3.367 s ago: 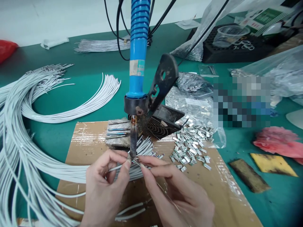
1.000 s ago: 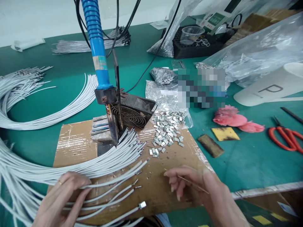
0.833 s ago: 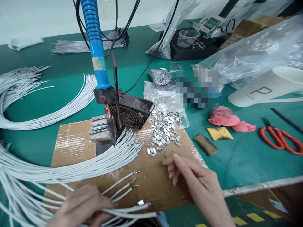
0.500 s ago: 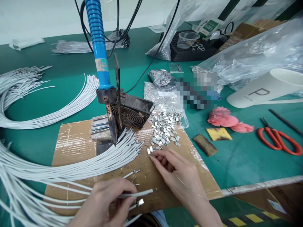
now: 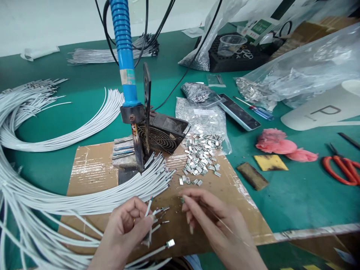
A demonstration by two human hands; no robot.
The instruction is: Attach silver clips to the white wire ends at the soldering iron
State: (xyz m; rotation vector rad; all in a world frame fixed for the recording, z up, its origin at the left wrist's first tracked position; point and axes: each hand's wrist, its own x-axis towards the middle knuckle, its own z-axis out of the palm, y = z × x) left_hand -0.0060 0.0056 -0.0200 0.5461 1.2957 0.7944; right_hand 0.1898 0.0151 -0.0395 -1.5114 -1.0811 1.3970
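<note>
Green bench (image 5: 295, 198), pale wall (image 5: 62, 20) beyond the cardboard (image 5: 90, 165).
Over the cardboard, the left hand (image 5: 126, 228) pinches a white cable (image 5: 149, 207) near its tip; the right hand (image 5: 215, 217), thumb and forefinger closed on a small greenish part (image 5: 182, 200), carries a thin wire (image 5: 224, 224).

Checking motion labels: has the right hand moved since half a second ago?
Yes: against the cardboard, the right hand drew back toward the person.

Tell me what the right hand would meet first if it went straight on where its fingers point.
The right hand would probably meet the tips of the white cable bundle, though it may pass above them; its height is unclear.
</note>
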